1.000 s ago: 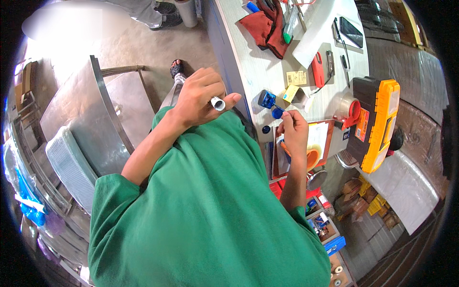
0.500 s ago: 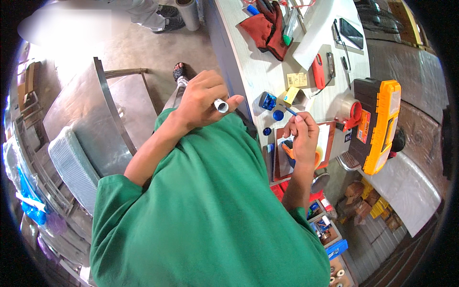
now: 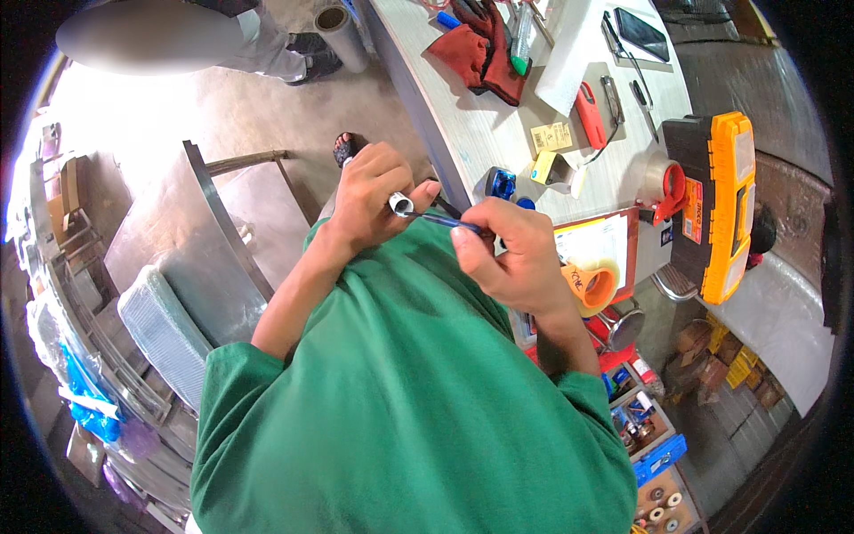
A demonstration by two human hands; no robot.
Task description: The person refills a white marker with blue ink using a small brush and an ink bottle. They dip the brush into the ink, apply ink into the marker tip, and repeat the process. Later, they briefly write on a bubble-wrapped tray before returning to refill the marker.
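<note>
My left hand (image 3: 369, 182) is wrapped round a white tube (image 3: 398, 204), its hollow end turned toward my right hand. Pinched in my right hand (image 3: 514, 254) is a thin blue stick (image 3: 445, 220), like a small brush or pen; its far tip is at the tube's open end. Whether the tip is inside the tube or only touching its rim I cannot tell. Just beyond my right hand, a small open blue bottle (image 3: 501, 183) stands on the table's near side, with a round blue cap (image 3: 526, 204) partly hidden by the hand.
On the pale table (image 3: 445, 116) lie red gloves (image 3: 471, 58), a red cutter (image 3: 589, 116), a yellow box (image 3: 550, 167) and a phone (image 3: 641, 36). Tape rolls (image 3: 594, 283) and a black-orange toolbox (image 3: 728, 209) are at the right. A metal panel (image 3: 169, 222) leans at left; another person stands beyond.
My right hand has moved left from beside the blue bottle, bringing the blue stick to the tube's end. My left hand still grips the tube. The whole view has shifted slightly.
</note>
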